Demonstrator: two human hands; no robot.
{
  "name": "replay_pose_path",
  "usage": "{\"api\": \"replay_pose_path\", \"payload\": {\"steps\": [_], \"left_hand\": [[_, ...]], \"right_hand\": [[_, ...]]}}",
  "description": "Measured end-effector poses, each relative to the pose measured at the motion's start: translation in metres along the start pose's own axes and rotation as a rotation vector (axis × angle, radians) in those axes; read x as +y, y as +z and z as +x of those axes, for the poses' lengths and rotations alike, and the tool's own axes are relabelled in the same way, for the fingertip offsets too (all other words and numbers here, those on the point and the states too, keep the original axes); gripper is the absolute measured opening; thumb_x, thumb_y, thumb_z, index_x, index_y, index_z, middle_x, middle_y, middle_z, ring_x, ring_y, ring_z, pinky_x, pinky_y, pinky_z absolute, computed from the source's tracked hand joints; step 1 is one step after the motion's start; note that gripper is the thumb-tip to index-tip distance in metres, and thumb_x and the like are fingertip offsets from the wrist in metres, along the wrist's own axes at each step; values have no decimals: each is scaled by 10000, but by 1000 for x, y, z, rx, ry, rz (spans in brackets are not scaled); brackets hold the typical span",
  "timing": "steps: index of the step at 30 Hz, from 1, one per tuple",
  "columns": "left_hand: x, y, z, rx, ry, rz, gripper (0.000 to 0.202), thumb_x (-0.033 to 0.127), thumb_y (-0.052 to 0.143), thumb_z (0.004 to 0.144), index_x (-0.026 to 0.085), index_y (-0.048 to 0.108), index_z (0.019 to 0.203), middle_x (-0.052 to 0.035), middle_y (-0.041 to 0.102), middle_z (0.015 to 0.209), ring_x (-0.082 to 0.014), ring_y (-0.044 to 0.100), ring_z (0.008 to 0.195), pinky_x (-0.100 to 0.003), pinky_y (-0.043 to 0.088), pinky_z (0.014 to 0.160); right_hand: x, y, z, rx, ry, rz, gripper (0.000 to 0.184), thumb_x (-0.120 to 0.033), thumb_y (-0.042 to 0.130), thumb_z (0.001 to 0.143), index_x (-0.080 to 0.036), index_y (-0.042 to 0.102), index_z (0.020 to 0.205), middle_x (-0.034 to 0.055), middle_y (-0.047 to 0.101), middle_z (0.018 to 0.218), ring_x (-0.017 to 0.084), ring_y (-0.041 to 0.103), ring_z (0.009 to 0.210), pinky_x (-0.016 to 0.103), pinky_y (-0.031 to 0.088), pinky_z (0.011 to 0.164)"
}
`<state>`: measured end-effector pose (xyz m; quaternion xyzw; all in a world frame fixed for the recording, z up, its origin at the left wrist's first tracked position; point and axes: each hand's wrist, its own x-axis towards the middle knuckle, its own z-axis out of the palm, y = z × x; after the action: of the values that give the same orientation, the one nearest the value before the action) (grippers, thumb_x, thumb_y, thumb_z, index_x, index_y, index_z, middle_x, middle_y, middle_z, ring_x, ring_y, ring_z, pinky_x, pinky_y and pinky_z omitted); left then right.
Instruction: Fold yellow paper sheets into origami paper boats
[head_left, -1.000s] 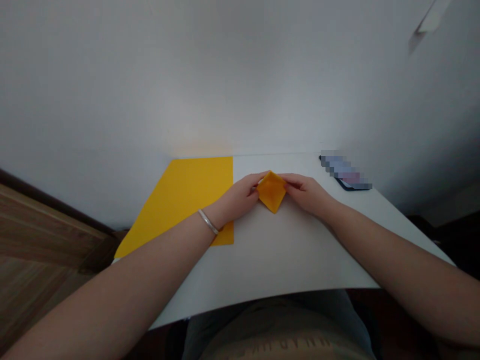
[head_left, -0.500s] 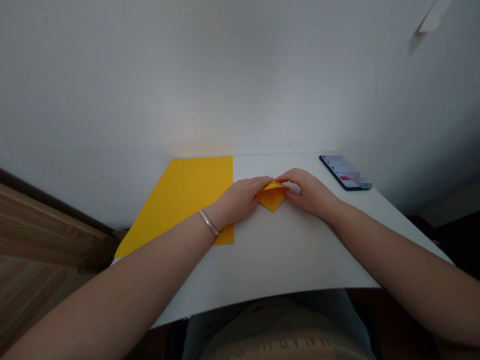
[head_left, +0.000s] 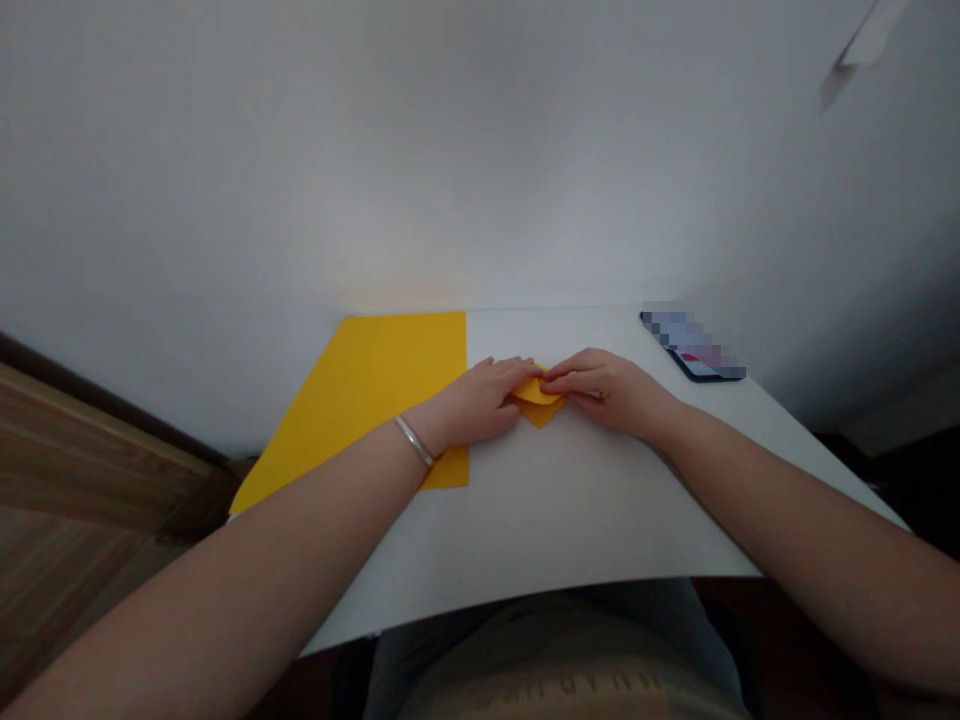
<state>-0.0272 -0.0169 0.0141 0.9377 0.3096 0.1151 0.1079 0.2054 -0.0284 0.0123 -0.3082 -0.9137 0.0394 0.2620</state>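
Note:
A small folded piece of yellow paper (head_left: 541, 411) lies on the white table between my two hands, one pointed corner toward me and an upper layer slightly raised over it. My left hand (head_left: 491, 398), with a silver bangle on the wrist, holds the paper's left side, fingers over its far edge and thumb at the near side. From the right, my right hand (head_left: 607, 388) presses its fingertips on the upper layer near the middle. The hands cover both side corners of the paper.
A large yellow sheet (head_left: 397, 370) lies flat on the left of the white table (head_left: 570, 520), partly under my left forearm. A phone (head_left: 701, 365) rests at the back right. A wall rises behind the table; wooden furniture (head_left: 90, 480) stands at the left.
My right fingers have come from the paper's right corner inward and nearer to me, onto the upper layer. That layer now sits lower and flatter. My left hand stays nearly in place.

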Motion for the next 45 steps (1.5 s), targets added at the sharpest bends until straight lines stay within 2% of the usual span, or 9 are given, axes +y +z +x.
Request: {"api": "replay_pose_path", "payload": {"steps": [7,13,19,23,28,33,40,42,45], "left_hand": [[0,1,-2,-142,-71,93,621,287,406,879,185,232,1466,-103,223,1550,-245,197,1428,-494,151,1144],[1,3,-2,-94,-67,93,747,538,470,879,163,218,1474,-130,267,1530,-274,232,1415,-484,168,1139],[2,0,-1,54,42,28,778,448,650,792,181,293,1430,-142,387,1467,-264,391,1332,-425,317,1079],[1,1,0,97,62,18,665,421,657,798,193,392,1364,-127,481,1395,-262,476,1259,-411,374,1035],[-2,3,4,109,29,64,634,415,690,781,161,453,1311,-146,470,1401,-273,489,1248,-415,372,1047],[-5,5,5,170,30,-5,613,416,744,729,153,484,1217,-140,587,1225,-266,562,1127,-402,444,946],[-2,9,7,220,33,25,344,280,544,896,145,470,1203,-134,579,1230,-236,549,1146,-396,446,956],[-1,10,8,232,44,26,313,240,488,917,147,463,1215,-128,570,1249,-224,545,1155,-390,441,974],[-2,12,10,239,46,32,305,190,424,929,136,461,1227,-130,564,1262,-213,544,1157,-374,439,988]], "right_hand": [[0,0,-1,-62,-39,-34,286,-177,513,876,-237,698,1086,38,696,1132,195,612,1014,368,484,901],[-3,-1,0,-54,8,-8,278,-219,527,880,-223,678,1113,46,690,1145,195,613,1036,368,477,918],[-7,-1,2,28,157,68,246,-208,522,862,-224,685,1045,46,707,1085,182,643,986,343,508,875],[-5,-2,2,19,99,73,215,-225,544,862,-235,698,1011,44,707,1073,185,634,998,355,498,891],[-7,-3,3,47,81,74,208,-235,555,865,-242,706,1007,54,693,1062,184,622,964,355,500,856],[-11,0,4,82,339,121,310,-252,578,820,-207,655,1117,79,646,1042,150,601,767,283,503,628],[-10,12,5,36,611,223,390,-178,503,795,-219,651,1154,-28,610,611,118,524,537,255,417,539],[-10,15,7,57,605,239,412,-149,487,778,-229,662,1142,-9,685,721,126,578,598,266,461,593],[-10,17,9,53,552,230,452,-110,445,771,-238,672,1140,23,718,1053,167,654,904,328,503,842]]}}
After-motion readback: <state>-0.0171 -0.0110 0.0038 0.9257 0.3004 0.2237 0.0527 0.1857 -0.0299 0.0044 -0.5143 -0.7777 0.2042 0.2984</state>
